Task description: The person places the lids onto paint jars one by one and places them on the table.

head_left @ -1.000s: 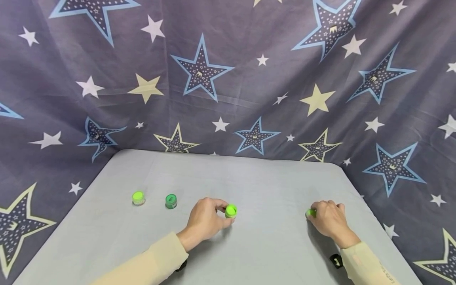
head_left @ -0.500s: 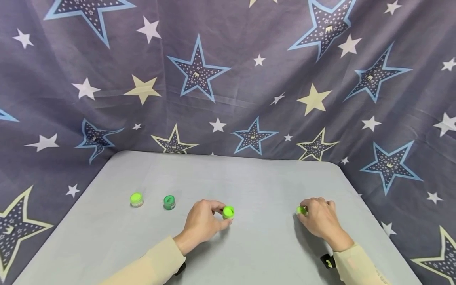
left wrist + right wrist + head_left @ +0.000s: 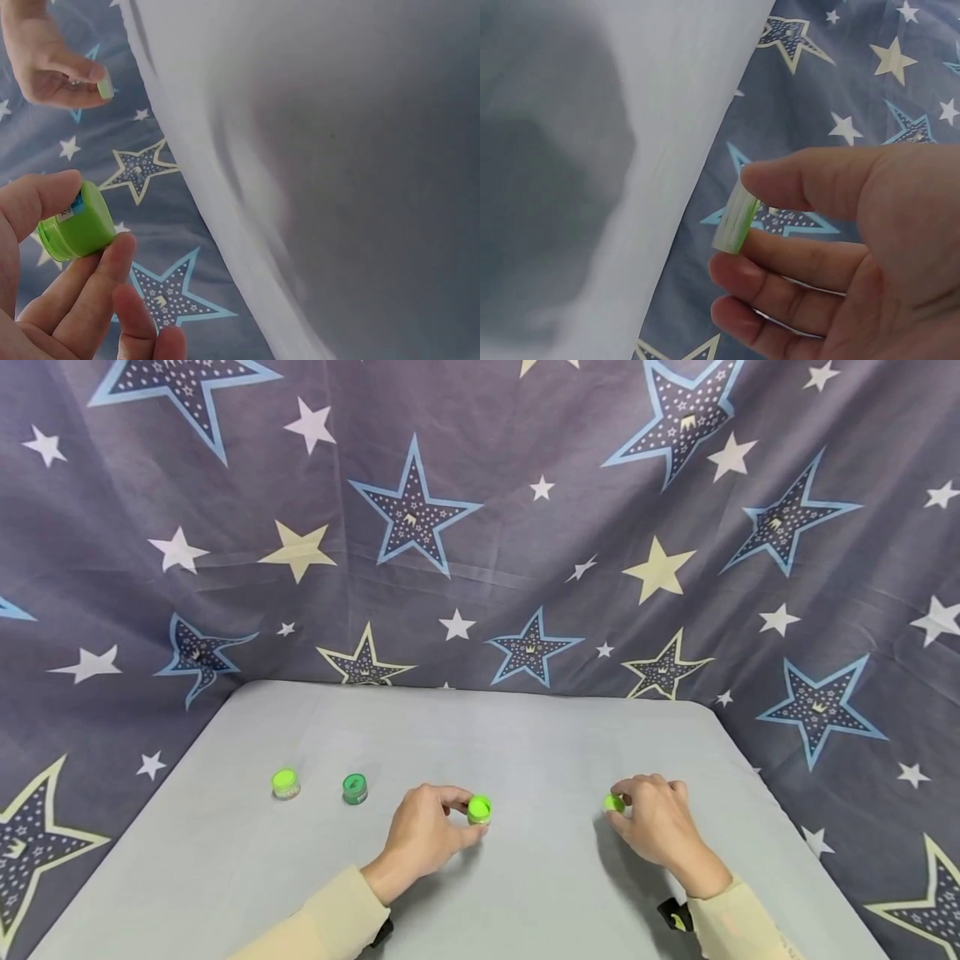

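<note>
My left hand point(image 3: 423, 833) pinches a small bright green paint jar point(image 3: 479, 811) between thumb and fingers, near the middle of the table. In the left wrist view the jar point(image 3: 88, 225) shows green walls and part of a label. Off to the right, my right hand point(image 3: 662, 822) pinches a round lid point(image 3: 614, 803) by its edge. Seen side-on in the right wrist view, the lid point(image 3: 736, 219) has a pale ribbed rim and a green face. A gap of table separates jar and lid.
Left of my left hand stand a dark green jar point(image 3: 355, 788) and, farther left, a lime green jar point(image 3: 285, 783). The light grey tabletop point(image 3: 540, 893) meets a star-printed curtain point(image 3: 480, 527) at its back and sides.
My right hand has moved left with the lid, closer to the jar, and the lid's green face has come more into view. My left hand keeps its hold on the jar, nearly still.
</note>
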Demonstrator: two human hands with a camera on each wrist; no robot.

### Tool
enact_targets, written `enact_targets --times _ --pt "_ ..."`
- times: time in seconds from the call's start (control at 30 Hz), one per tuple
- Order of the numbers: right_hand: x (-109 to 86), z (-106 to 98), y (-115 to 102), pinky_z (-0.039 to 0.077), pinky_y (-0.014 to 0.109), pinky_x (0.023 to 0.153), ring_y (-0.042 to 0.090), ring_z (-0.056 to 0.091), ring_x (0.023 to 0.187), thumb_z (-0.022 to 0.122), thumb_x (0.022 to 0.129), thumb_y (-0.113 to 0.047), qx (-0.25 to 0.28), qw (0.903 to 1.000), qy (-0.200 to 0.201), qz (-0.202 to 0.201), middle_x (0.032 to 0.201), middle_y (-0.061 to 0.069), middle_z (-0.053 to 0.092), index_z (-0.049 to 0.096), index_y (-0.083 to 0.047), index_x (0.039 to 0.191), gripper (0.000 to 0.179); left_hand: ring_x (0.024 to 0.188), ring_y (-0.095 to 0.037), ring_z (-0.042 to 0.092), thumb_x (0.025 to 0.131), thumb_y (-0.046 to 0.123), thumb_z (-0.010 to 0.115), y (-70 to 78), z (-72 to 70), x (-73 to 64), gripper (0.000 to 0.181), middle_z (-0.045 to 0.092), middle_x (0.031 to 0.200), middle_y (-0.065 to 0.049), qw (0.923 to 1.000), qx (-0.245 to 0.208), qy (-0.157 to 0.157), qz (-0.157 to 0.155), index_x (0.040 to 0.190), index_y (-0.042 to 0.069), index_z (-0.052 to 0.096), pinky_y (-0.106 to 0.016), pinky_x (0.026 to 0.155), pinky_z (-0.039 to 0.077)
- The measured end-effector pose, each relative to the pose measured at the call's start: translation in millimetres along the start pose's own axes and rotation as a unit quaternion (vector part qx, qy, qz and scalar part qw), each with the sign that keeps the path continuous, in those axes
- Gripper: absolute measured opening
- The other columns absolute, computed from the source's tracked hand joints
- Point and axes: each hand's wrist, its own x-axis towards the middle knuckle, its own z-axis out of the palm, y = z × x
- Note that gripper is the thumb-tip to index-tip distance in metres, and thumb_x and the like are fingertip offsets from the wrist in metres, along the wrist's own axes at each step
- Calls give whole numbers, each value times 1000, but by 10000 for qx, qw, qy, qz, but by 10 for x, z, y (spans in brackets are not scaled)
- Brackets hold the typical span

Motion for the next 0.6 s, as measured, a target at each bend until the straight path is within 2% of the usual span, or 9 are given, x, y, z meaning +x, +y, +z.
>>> enact_targets --times 0.6 --pt "-9 -31 -280 35 46 82 18 57 84 86 78 -19 184 9991 107 -360 85 -5 67 79 -13 100 24 93 -24 64 75 27 92 -16 54 -50 23 71 85 17 9999 -98 -6 -20 95 28 81 -36 75 49"
